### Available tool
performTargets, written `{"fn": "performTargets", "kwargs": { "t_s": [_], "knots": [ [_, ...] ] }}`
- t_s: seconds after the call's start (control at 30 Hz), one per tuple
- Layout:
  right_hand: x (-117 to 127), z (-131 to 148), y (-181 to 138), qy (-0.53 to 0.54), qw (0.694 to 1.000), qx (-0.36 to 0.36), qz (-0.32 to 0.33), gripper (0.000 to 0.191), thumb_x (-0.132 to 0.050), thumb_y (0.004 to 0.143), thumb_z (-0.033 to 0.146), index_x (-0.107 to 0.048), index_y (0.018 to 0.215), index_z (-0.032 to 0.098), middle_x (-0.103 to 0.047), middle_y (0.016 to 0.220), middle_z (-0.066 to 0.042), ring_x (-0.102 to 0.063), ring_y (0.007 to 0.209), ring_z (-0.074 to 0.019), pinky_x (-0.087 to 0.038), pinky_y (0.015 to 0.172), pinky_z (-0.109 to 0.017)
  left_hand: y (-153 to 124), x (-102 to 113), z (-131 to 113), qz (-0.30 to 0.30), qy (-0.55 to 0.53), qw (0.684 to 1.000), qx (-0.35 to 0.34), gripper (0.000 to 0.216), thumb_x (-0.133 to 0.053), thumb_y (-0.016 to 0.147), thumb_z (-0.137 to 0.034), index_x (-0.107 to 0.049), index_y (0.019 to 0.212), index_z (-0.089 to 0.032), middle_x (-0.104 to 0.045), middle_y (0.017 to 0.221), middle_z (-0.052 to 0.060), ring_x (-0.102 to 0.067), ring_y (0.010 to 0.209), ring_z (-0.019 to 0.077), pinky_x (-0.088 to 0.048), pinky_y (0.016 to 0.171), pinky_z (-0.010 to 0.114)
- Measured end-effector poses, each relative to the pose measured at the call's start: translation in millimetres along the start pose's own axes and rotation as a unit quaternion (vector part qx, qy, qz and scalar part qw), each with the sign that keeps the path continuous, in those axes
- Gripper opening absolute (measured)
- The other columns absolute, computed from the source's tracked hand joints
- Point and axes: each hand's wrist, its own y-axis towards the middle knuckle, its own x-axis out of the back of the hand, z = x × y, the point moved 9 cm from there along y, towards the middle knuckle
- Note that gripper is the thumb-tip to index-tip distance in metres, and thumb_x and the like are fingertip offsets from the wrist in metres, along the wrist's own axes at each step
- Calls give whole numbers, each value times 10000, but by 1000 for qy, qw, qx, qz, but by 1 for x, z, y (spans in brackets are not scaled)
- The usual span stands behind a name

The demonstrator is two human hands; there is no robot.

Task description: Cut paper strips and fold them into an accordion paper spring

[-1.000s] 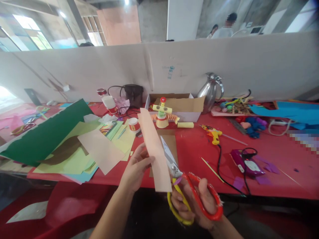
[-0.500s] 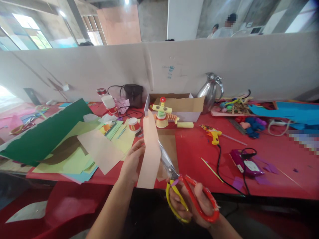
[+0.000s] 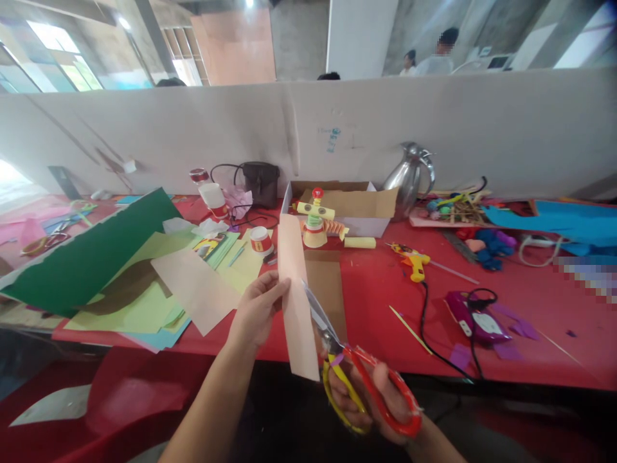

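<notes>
My left hand (image 3: 255, 312) pinches a long strip of pale peach paper (image 3: 295, 296) and holds it upright in front of me. My right hand (image 3: 373, 402) grips scissors (image 3: 354, 370) with one red and one yellow handle loop. Their steel blades point up and to the left and sit against the right edge of the strip, low down. Both hands hover over the near edge of the red table (image 3: 376, 292). Beyond the strip stands a small paper robot figure (image 3: 314, 222) in front of an open cardboard box (image 3: 344, 206).
Green, yellow and peach sheets (image 3: 120, 270) are piled at the left. A yellow glue gun (image 3: 409, 257) with a black cord, a purple device (image 3: 475, 318), a steel jug (image 3: 409, 177), a black bag (image 3: 260, 183) and craft scraps lie on the table. People stand beyond the white partition.
The strip has swung from leaning left, through a twist, to nearly upright. The scissors have shifted slightly left and lower, with the blades now at the strip's right edge.
</notes>
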Motion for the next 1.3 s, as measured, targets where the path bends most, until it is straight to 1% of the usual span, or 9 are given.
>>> {"fn": "performTargets", "kwargs": {
  "t_s": [0.07,0.27,0.43,0.57,0.73,0.87,1.0,1.17,1.3],
  "knots": [
    [0,0,0,4,1000,-3,3,703,-547,604,860,-573,815,191,-397,638,21,-233,497,-72,-137,399,-220,-2,0,-1,6,-4,1000,-12,271,-788,692,-282,-679,907,-159,-693,779,22,-623,647,90,-490,600,179],
    [2,5,-2,42,999,7,-20,702,-599,588,843,-603,890,210,-440,743,-17,-294,563,-94,-172,422,-216,-10,4,-5,3,-23,1000,-18,346,-803,669,-244,-639,970,-190,-689,759,1,-644,677,120,-532,661,235],
    [-2,4,2,83,996,10,-12,725,-581,609,843,-616,964,212,-451,772,-22,-349,596,-105,-178,424,-205,-13,-4,-11,46,-22,998,-40,328,-747,741,-210,-603,1036,-212,-708,860,20,-655,744,133,-536,702,248],
    [-3,6,3,99,995,14,-9,767,-570,610,850,-605,998,190,-451,774,-22,-368,612,-108,-186,422,-198,-13,-3,-15,56,-25,997,-46,419,-749,735,-184,-598,1124,-220,-719,864,30,-661,754,140,-529,697,233],
    [-6,5,-1,109,994,8,19,746,-621,602,816,-585,990,179,-463,759,-13,-364,578,-84,-186,419,-188,-14,-1,-21,66,-1,997,-51,514,-770,709,-201,-588,1189,-206,-734,910,72,-684,788,188,-547,703,271],
    [-9,5,-5,126,992,7,28,750,-615,608,814,-596,1002,176,-471,760,-17,-362,572,-80,-191,413,-172,-17,1,-22,72,13,996,-55,498,-757,725,-203,-586,1193,-208,-737,905,76,-688,791,196,-546,691,268],
    [-9,5,-8,128,992,0,16,764,-633,589,812,-603,1018,181,-459,760,-13,-352,593,-83,-192,424,-163,-20,3,-23,78,27,995,-52,510,-739,749,-196,-563,1227,-220,-734,918,73,-685,790,185,-538,696,256],
    [-6,4,-5,127,992,7,10,757,-606,615,816,-606,1040,189,-434,759,-2,-341,595,-82,-190,432,-169,-22,-8,-18,99,32,994,-37,559,-736,753,-196,-538,1273,-237,-730,945,72,-687,816,194,-537,714,265],
    [-8,5,0,124,992,10,7,751,-579,622,834,-607,976,172,-456,765,-16,-338,605,-95,-208,433,-187,-24,-18,-11,132,53,990,-26,535,-719,772,-208,-533,1274,-221,-727,902,76,-680,774,197,-529,699,281]
  ]
}}
